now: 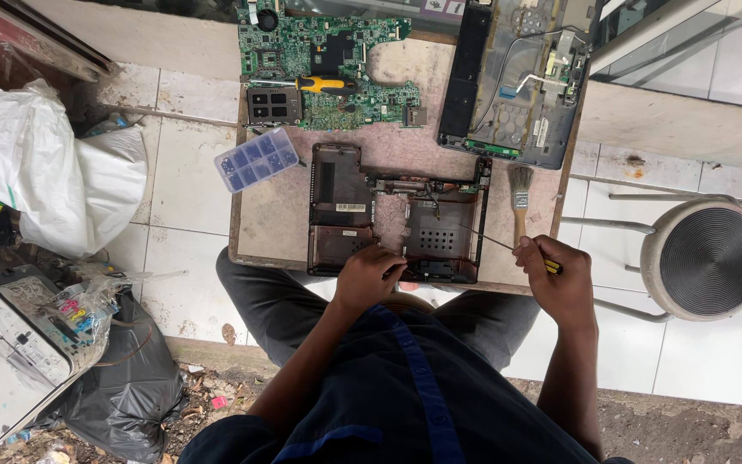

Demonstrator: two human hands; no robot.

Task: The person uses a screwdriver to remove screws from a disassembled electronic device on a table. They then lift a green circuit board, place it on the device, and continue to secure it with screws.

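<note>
The person sits at a small worn table [276,228] with a stripped laptop base shell [397,215] lying flat at its near edge, directly in front of the knees. The left hand [367,277] rests on the shell's near rim, fingers curled down onto the plastic and pressing it steady; it grips nothing else that can be seen. The right hand [560,279] is closed around the handle of a thin screwdriver [508,247], whose shaft slants up and left so that the tip sits over the right-hand part of the shell. By judgement, the step in hand is taking fasteners or small fittings out of the shell's interior; the tip's exact contact point is too small to make out. The next move would call for seating the tip squarely in the fastener and holding the shell firm against the turning force, since the shell overhangs the table edge slightly. Both forearms come in low from the body, the left nearly straight ahead, the right angled inward with the wrist cocked. A paintbrush [520,193] lies just beside the shell's right edge, near the right hand. Further off lie a green circuit board [328,64] with a yellow-handled screwdriver [324,84] on it, a clear compartment box [257,158] of small parts, and a second laptop chassis [513,82]. A round stool [710,258] stands to the right.
</note>
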